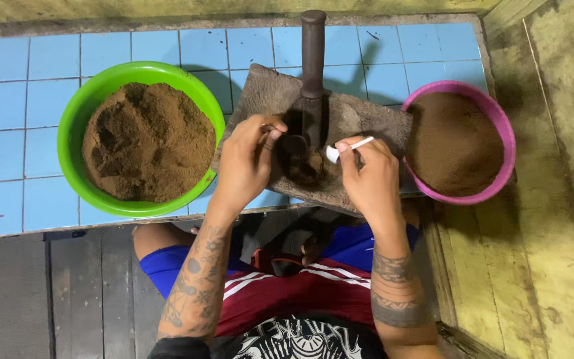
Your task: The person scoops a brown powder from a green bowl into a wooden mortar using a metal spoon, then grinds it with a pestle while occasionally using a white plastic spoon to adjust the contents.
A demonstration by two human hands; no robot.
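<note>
My left hand [247,163] rests on a worn wooden block [360,123], fingertips pinched at the dark metal press [310,116] that stands in its middle. My right hand [370,176] holds a small white stick-like tool [348,147], its tip pointed at the brown powder packed at the foot of the press. The press has a long dark handle [313,50] that reaches away from me. What the left fingertips pinch is too small to tell.
A green bowl [74,113] heaped with clumpy brown powder sits left of the block on the blue tiled counter [21,86]. A pink bowl [503,133] of finer brown powder sits at the right, by a yellowish wooden wall [559,199]. My knees are under the counter edge.
</note>
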